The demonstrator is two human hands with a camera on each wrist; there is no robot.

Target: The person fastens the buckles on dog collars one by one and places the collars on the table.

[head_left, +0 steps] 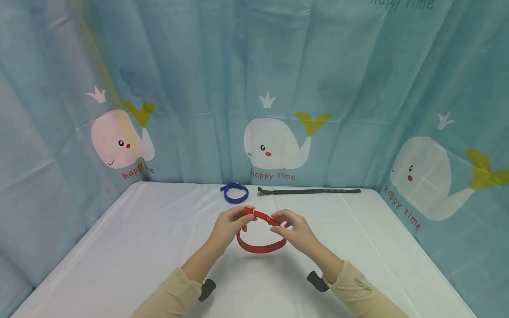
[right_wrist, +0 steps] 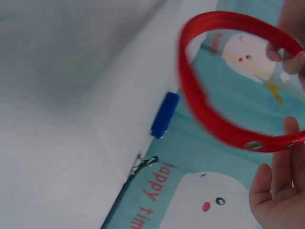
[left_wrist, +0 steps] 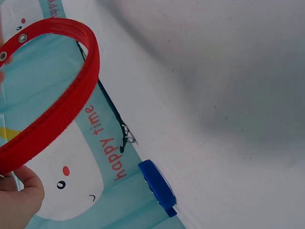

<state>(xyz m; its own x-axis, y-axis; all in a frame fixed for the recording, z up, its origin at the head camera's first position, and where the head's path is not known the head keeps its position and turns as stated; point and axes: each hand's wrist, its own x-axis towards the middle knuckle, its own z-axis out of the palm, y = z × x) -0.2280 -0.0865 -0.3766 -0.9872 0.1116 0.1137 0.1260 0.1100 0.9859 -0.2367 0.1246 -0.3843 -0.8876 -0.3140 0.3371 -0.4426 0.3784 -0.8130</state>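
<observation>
Both hands hold up a red collar (head_left: 261, 249) bent into a loop above the white table. My left hand (head_left: 233, 223) pinches it at the buckle end, between thumb and fingers. On the other side of the loop, my right hand (head_left: 295, 229) pinches the strap that has metal eyelets. The left wrist view shows the red band (left_wrist: 71, 102) large and close, with part of the left hand (left_wrist: 21, 198) at the lower edge. In the right wrist view the eyelets on the collar (right_wrist: 217, 125) face the camera, near the right thumb. Whether the strap passes through the buckle I cannot tell.
At the table's far edge a blue collar (head_left: 236, 200) lies coiled in a ring. To its right, a dark collar (head_left: 306, 191) is stretched out straight, buckle to the left. A light blue curtain (head_left: 191, 88) with printed whales hangs around the white table (head_left: 119, 265).
</observation>
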